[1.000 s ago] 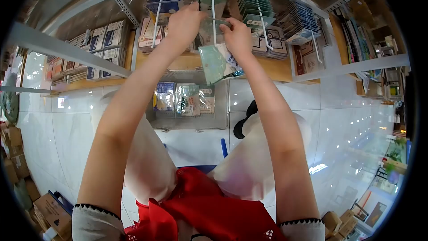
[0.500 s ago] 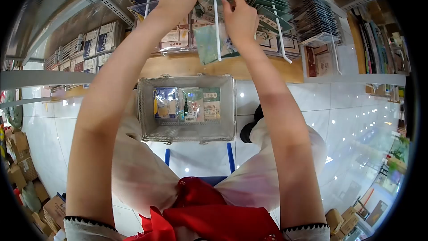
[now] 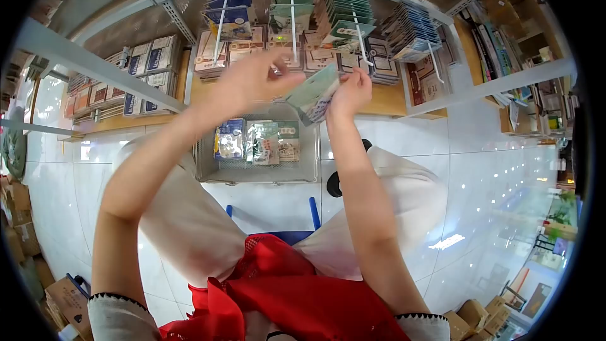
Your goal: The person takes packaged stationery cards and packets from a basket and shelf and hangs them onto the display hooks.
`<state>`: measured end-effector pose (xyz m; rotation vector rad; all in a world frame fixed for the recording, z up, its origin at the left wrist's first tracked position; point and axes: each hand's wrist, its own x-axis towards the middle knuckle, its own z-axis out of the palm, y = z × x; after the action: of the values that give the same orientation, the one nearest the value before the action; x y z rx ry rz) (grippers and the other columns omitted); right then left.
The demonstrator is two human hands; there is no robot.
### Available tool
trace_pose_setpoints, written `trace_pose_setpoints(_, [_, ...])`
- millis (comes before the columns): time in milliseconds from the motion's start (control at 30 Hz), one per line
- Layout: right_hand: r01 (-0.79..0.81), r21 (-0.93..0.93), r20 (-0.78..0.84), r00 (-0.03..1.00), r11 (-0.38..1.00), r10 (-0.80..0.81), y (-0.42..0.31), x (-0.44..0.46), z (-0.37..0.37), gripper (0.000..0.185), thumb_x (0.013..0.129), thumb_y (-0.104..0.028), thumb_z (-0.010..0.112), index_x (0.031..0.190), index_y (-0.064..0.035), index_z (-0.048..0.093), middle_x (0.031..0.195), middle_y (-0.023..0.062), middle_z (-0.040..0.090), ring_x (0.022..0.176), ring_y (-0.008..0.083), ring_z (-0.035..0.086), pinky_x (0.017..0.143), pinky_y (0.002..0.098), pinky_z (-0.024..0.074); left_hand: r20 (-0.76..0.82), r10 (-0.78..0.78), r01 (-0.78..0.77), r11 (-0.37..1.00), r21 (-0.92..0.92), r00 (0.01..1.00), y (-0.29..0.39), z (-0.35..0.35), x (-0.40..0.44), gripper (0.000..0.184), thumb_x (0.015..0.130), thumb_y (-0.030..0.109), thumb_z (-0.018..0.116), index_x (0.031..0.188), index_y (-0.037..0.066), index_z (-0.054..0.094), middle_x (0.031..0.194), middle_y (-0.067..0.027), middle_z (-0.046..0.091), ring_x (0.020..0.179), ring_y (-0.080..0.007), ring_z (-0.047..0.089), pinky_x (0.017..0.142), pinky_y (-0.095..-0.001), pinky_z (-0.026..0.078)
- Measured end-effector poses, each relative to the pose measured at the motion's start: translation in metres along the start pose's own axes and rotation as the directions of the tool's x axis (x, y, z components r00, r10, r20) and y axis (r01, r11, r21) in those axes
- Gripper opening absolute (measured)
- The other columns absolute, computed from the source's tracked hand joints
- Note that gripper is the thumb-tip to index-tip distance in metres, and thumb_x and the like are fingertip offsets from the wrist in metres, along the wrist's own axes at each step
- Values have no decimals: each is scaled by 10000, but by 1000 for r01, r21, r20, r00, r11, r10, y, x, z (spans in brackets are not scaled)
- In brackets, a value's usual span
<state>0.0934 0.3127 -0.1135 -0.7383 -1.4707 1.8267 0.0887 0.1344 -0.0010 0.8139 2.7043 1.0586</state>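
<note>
My right hand (image 3: 351,93) pinches a flat green packet (image 3: 314,96) by its right edge, in front of the hanging rack. The packet tilts over the back right corner of a grey mesh basket (image 3: 208,175). To the left of the packet is my left hand (image 3: 252,85), blurred, its fingers apart and nothing visible in them. Whether its fingertips touch the packet I cannot tell. Inside the basket lie a blue packet (image 3: 229,139), a green-and-white packet (image 3: 262,142) and a paler packet (image 3: 288,141) side by side. More green packets (image 3: 291,9) hang from a white hook (image 3: 294,38) behind.
Blue packets (image 3: 228,12), dark green packets (image 3: 344,16) and dark packets (image 3: 409,31) hang on neighbouring hooks. Boxed goods (image 3: 151,57) fill the shelf at left. A metal shelf bar (image 3: 113,57) crosses near my left arm. Blue stool legs (image 3: 314,213) stand below the basket.
Both hands have come down and back from the hook. The green packet is now off the hook in my right hand. My left hand has moved lower, towards the packet.
</note>
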Motion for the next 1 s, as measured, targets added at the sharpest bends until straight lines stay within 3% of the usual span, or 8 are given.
trace_pose_setpoints(67, [-118,160,-84,988,980,133,-9,-13,-5,195,896,-109,389,981,24,504,749,57,555,654,112,496,628,237,403,71,20,-1,966,-258,997,10,15,-23,343,809,210,599,1081,20,515,879,-99,610,754,-145,573,653,-281,456])
trace_pose_setpoints(167, [-138,53,97,986,989,132,-30,-37,-14,195,892,-116,407,1003,18,495,765,71,568,677,111,507,650,227,401,2,-12,12,936,-352,1000,10,24,-35,302,814,179,588,1058,9,538,848,-80,595,782,-116,556,663,-285,466])
trace_pose_setpoints(267, [69,-91,315,948,994,-37,-53,-43,-19,212,869,-99,458,1048,14,480,769,76,585,684,106,522,647,225,408,89,-109,140,812,-566,990,7,19,-39,256,826,171,576,1032,19,560,841,-34,585,772,-82,537,618,-235,467])
trace_pose_setpoints(400, [-1,-113,694,715,994,80,-77,-49,-21,258,805,-33,542,1054,14,496,760,71,610,662,103,550,606,221,421,220,-210,302,756,-581,952,0,17,-36,252,838,197,574,1043,50,560,809,1,577,731,-54,534,550,-205,449])
trace_pose_setpoints(600, [14,-112,570,820,994,53,-48,-19,-2,221,788,-10,549,1005,10,515,700,60,602,641,94,541,581,218,410,68,-321,273,655,-704,945,-27,36,2,217,856,218,553,1014,70,573,790,18,577,686,-41,531,534,-202,439])
trace_pose_setpoints(767, [219,-236,547,836,947,-57,-12,-7,14,186,790,-2,547,974,11,520,686,57,597,619,81,525,568,217,401,-56,-462,326,701,-634,885,-55,58,24,156,848,177,565,960,76,607,780,24,582,684,-45,514,571,-206,422])
trace_pose_setpoints(867, [247,-162,571,813,955,-114,1,-4,16,183,810,9,532,989,3,497,695,21,561,623,55,482,568,187,373,-332,-334,75,796,-601,882,-57,71,28,135,786,101,600,904,48,636,687,-17,582,592,-80,504,530,-230,402])
trace_pose_setpoints(1000, [189,-142,581,811,972,-73,5,-8,14,173,815,15,531,983,-5,492,691,7,533,621,49,456,556,180,358,-389,-283,65,871,-487,877,-65,72,28,131,778,100,601,891,39,626,641,-45,564,573,-99,494,540,-240,405])
